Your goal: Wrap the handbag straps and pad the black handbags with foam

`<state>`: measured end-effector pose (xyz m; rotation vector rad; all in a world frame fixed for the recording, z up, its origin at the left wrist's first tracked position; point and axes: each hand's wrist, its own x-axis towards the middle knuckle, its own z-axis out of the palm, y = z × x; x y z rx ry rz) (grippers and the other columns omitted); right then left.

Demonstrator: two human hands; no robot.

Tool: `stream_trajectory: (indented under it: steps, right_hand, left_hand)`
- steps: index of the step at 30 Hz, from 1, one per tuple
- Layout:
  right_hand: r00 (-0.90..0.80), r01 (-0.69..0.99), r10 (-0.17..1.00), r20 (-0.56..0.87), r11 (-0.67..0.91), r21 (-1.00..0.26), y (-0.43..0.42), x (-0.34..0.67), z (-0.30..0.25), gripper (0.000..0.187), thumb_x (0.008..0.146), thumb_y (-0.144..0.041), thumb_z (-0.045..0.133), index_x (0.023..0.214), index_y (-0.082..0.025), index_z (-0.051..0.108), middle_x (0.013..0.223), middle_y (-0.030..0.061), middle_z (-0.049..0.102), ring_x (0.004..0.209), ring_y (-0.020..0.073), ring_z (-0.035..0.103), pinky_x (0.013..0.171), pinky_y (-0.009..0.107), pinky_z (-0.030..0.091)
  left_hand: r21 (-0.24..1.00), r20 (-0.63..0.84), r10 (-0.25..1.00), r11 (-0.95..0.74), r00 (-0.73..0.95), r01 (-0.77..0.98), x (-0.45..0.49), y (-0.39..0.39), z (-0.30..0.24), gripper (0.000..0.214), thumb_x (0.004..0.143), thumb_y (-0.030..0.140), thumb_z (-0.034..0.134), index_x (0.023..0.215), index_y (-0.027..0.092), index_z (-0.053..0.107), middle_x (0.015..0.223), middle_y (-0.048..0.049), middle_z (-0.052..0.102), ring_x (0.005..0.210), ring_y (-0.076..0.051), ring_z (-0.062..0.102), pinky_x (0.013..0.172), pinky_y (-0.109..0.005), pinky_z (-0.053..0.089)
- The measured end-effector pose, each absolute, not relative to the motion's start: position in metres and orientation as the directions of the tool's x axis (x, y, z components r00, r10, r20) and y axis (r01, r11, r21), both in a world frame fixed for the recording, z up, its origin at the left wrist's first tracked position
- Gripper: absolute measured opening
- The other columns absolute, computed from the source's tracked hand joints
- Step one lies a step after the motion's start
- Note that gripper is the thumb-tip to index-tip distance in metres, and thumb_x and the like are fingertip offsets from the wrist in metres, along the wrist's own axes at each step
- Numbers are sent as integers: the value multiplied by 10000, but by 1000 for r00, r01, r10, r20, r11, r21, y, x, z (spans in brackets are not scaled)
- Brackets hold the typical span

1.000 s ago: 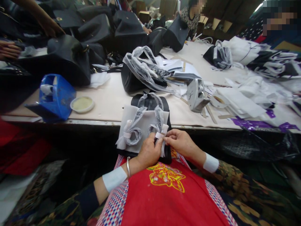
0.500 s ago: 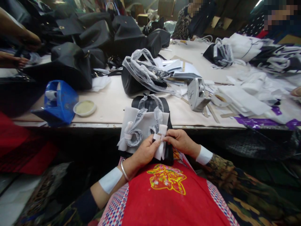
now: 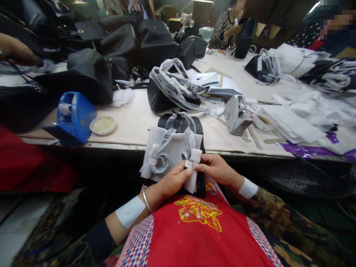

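Observation:
A black bag (image 3: 180,124) leans on the table edge against my lap, with a white foam sheet (image 3: 178,142) over its front. Its plastic-wrapped straps (image 3: 190,138) lie on the sheet. At the left of the sheet, one strap end is coiled and bound with a white band (image 3: 152,161). My left hand (image 3: 174,180) pinches the white foam wrap (image 3: 191,181) on the right-hand strap. From the other side my right hand (image 3: 219,170) grips the same foam wrap, fingertips closed at its white band. Part of the fingers of both hands is hidden behind the wrap.
A blue tape dispenser (image 3: 73,118) and a shallow round dish (image 3: 103,125) stand at left. A grey tape dispenser (image 3: 237,116) sits at right near foam sheets (image 3: 294,120). Black bags (image 3: 158,40) crowd the back left. A co-worker's hand (image 3: 18,50) is at far left.
Both my hands stay at the strap's foam wrap, with my right fingers shifted slightly around the band. The view has moved a little. At the back, a person now holds a black bag upright.

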<state>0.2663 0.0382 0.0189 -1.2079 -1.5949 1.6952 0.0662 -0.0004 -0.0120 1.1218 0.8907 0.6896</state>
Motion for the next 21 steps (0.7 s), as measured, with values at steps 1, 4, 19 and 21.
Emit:
stream_trajectory:
  steps: [1,4,19,21]
  right_hand:
    - [-455,214,852,-258,-177,-961,39,265,19,294,751,-423,766,845,-147,728,799,21,722,754,182,629,741,296,499]
    - [-436,241,846,-308,-220,-945,42,261,22,272,706,-408,782,750,-148,714,703,2,691,671,155,592,666,268,481]
    - [-343,343,862,-374,-256,-904,38,252,20,170,701,-312,723,743,-151,688,705,8,684,626,149,588,612,262,475]
    - [-323,339,867,-380,-269,-901,35,249,20,189,715,-342,717,762,-162,683,694,5,679,580,146,581,569,266,480]
  left_hand:
    - [969,-222,844,248,488,13,65,0,-11,415,959,508,473,1186,171,558,923,-46,652,739,-172,605,654,-281,492]
    - [983,-125,873,44,471,179,66,0,-9,404,951,516,480,1111,158,577,989,-84,667,865,-214,621,755,-323,507]
    - [942,-106,938,-12,330,337,85,-1,-14,205,921,315,528,1053,166,578,945,-95,708,899,-240,680,811,-362,529]
    - [960,-137,941,49,309,276,86,-2,-15,195,921,328,540,1027,169,579,890,-77,709,828,-215,679,753,-335,530]
